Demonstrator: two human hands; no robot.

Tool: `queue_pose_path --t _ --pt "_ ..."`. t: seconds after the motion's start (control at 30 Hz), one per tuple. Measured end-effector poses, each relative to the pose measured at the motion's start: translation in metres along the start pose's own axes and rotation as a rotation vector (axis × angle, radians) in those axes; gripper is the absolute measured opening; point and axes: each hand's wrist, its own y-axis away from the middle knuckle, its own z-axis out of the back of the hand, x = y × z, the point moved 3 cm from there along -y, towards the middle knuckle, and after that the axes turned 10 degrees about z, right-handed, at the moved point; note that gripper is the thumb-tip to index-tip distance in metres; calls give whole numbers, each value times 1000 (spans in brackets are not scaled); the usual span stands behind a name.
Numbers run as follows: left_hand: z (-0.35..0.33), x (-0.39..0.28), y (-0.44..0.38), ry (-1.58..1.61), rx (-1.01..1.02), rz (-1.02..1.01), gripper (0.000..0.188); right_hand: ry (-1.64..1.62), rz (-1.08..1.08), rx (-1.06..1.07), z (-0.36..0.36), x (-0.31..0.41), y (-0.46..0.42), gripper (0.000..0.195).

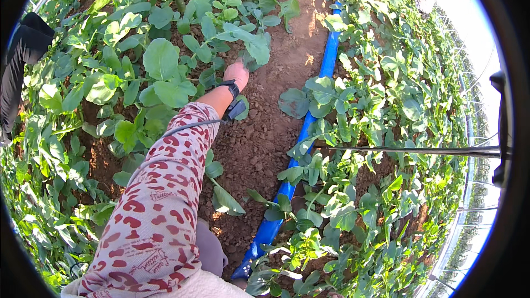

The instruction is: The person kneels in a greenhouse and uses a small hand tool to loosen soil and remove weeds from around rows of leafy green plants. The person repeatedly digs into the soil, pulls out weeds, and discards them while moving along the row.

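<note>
My left hand (237, 71) reaches in among broad-leaved green plants at the edge of a bare soil strip. Its fingers are hidden by a large lobed leaf (257, 47), so whether they grip a stem or leaf cannot be told. A dark watch-like strap (232, 87) is around the wrist, with a small black device (235, 109) and a grey cable running back along the patterned sleeve (165, 182). Rounded leaves (161, 60) stand to the left of the hand. My right hand is not in view; soil and a blue flat hose (304, 132) lie before me on that side.
The blue hose runs lengthwise beside the brown soil path (258, 145), partly under leaves. Dense plants (368, 198) grow to its right. A co-worker's dark-trousered leg (14, 66) is at the far left. A thin dark rod (414, 149) crosses the right side; a pale curved frame (459, 215) stands beyond.
</note>
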Motion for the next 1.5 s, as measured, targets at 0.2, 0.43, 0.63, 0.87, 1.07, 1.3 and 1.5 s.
queue_pose_path --t 0.2,0.43,0.63,0.87,1.07,1.3,1.5 --pt "6 41 12 -129 108 17 47 -147 -31 91 -6 38 14 25" --pt "36 82 75 -258 162 12 40 -162 53 158 -7 67 30 20" --pt "65 101 132 -275 186 -5 41 -140 170 186 1 67 41 20" --pt "110 118 217 -307 313 -89 44 -204 216 205 4 59 50 21" --pt "146 105 234 -145 413 -70 41 -86 268 206 -1 50 46 21" --pt "91 43 172 19 381 -182 51 -201 84 230 -10 44 32 21" --pt "-4 -6 61 -105 288 -135 51 -159 119 158 -13 49 23 20"
